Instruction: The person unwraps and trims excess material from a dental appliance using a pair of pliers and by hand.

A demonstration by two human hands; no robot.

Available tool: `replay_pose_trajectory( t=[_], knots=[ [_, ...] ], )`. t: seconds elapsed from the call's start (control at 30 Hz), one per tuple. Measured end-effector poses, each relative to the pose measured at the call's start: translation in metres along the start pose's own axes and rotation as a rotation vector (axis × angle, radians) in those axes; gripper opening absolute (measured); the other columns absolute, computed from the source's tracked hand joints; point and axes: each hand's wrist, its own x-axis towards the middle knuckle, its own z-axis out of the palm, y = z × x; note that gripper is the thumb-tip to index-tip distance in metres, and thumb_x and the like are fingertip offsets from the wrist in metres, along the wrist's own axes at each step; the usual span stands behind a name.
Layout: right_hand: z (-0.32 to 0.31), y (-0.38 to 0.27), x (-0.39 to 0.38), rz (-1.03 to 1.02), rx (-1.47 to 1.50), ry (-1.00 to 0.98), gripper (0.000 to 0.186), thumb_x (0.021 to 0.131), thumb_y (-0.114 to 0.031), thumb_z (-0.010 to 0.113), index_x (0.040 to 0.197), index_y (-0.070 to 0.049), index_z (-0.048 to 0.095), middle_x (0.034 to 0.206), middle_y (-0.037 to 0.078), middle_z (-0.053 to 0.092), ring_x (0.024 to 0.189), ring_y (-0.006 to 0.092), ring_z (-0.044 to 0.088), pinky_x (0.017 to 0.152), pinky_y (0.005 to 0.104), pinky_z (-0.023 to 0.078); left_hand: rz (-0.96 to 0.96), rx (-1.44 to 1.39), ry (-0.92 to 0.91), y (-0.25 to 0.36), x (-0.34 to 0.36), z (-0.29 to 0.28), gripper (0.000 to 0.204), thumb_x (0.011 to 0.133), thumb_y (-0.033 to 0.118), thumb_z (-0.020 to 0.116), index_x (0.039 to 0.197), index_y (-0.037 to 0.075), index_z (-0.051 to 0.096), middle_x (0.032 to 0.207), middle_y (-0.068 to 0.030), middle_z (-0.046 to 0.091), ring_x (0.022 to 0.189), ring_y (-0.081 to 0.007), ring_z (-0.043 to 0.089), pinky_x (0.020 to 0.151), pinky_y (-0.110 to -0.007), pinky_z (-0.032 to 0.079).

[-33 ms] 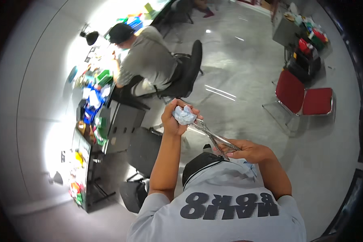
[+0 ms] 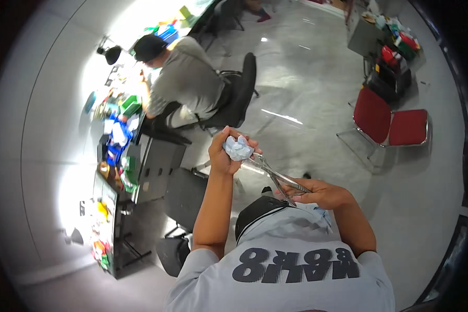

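My left hand (image 2: 222, 153) is raised with its palm up and the fingers curled round a crumpled pale blue-white wad (image 2: 238, 148), paper or thin cloth. In my right hand (image 2: 325, 194), lower and to the right, are long silver metal tongs (image 2: 271, 170). Their two arms spread apart at the right hand and come together toward the left hand. The far ends of the tongs meet the left fingertips beside the wad; whether they grip it I cannot tell. A bluish crumpled bit (image 2: 322, 213) shows below my right hand, against my grey shirt.
A person in grey (image 2: 190, 78) sits on a black office chair (image 2: 247, 86) at a cluttered workbench (image 2: 122, 138) on the left. Closer by stands another dark chair (image 2: 184, 197). On the right are a red folding chair (image 2: 374, 114) and a heap of bags (image 2: 398, 36).
The room has shifted slightly left in the view. Both hands keep their places, with the wad and the tongs held as before.
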Motion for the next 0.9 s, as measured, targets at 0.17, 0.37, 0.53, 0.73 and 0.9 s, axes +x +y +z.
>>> replay_pose_trajectory(
  t=[0.17,0.37,0.53,0.73,0.9],
  knots=[
    [-0.084,-0.021,-0.001,-0.025,0.104,0.065,0.061,0.096,-0.019,0.060,0.149,0.000,0.038,0.129,0.008,0.058,0.120,0.0175,0.049,0.100,0.0314,0.040,-0.122,0.086,-0.059,-0.025,0.103,0.015,0.042,0.097,0.033,0.052,0.077,-0.001,0.066,0.072,-0.0197,0.069,0.067,-0.0370,0.072,0.052,-0.044,0.059],
    [-0.192,-0.073,-0.015,-0.027,0.184,0.026,0.065,0.094,-0.020,0.063,0.150,-0.001,0.037,0.133,0.010,0.057,0.120,0.0174,0.049,0.099,0.0323,0.040,-0.323,0.162,0.069,-0.054,0.217,0.050,0.038,0.095,0.030,0.058,0.072,0.001,0.065,0.067,-0.0180,0.067,0.066,-0.0343,0.073,0.052,-0.046,0.061],
    [-0.284,-0.124,-0.028,0.062,0.520,-0.105,0.065,0.097,-0.025,0.055,0.153,-0.003,0.032,0.135,0.016,0.058,0.122,0.0226,0.054,0.096,0.0352,0.043,-0.375,0.289,0.064,-0.080,0.303,0.090,0.033,0.093,0.026,0.063,0.072,0.001,0.065,0.065,-0.0156,0.067,0.066,-0.0319,0.073,0.037,-0.033,0.052],
    [-0.379,-0.138,-0.029,0.079,0.610,-0.066,0.059,0.098,-0.022,0.048,0.152,-0.002,0.033,0.134,0.022,0.058,0.122,0.0283,0.058,0.095,0.0390,0.046,-0.557,0.441,0.116,-0.118,0.400,0.112,0.029,0.091,0.023,0.066,0.073,0.001,0.062,0.067,-0.0174,0.068,0.056,-0.0300,0.070,0.035,-0.031,0.047],
    [-0.449,-0.162,-0.017,-0.057,0.836,-0.034,0.062,0.097,-0.024,0.048,0.153,-0.003,0.031,0.129,0.027,0.059,0.118,0.0325,0.060,0.095,0.0430,0.047,-0.660,0.472,0.090,-0.148,0.511,0.117,0.027,0.091,0.022,0.064,0.075,0.001,0.061,0.071,-0.0200,0.068,0.057,-0.0315,0.069,0.041,-0.036,0.052]
  ],
)
